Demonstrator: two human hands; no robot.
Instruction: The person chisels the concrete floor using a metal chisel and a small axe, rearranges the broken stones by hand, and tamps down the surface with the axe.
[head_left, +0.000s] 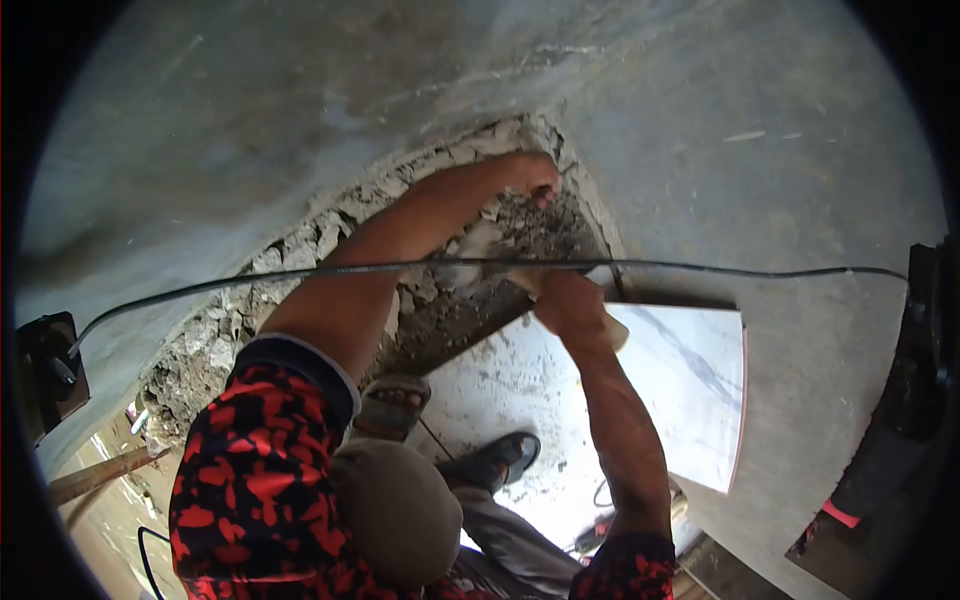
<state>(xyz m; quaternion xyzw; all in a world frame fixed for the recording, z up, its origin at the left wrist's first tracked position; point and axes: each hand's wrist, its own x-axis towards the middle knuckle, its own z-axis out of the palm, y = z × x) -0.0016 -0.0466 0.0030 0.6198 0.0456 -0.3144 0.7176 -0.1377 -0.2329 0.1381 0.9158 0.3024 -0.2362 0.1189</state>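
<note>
Down in the corner now, and there's the right hand (570,300), fingers wrapped firmly around the wooden handle of what looks like a hammer (524,281). The butt pokes out behind the grip and the far end is a pale blur over the rubble (430,325); held that way, I'd say, to leave the head free and the knuckles back from the stones. The left hand (538,178) reaches deep into the corner, its fingers curled closed against the broken edge; whether it grips anything, I can't tell. That long reach probably keeps the left hand out of the hammer's path.

And look at the feet: a left sandal (395,400) right by the dirt, a right sandal (512,457) behind it on the pale floor (500,385), giving, I'd judge, a steady crouch beside the loose stuff.

Now the count! Two hands, one hammer, two sandals. Two grey walls, the left wall (230,150) and the right wall (760,190), meeting above the corner. One clearly edged marble-veined tile (690,360) beside the right forearm; glare hides other joints. One black cable (740,268) strung right across the head view, one wooden pole (105,475) at lower left. The rubble chunks? Far too many to number.
</note>
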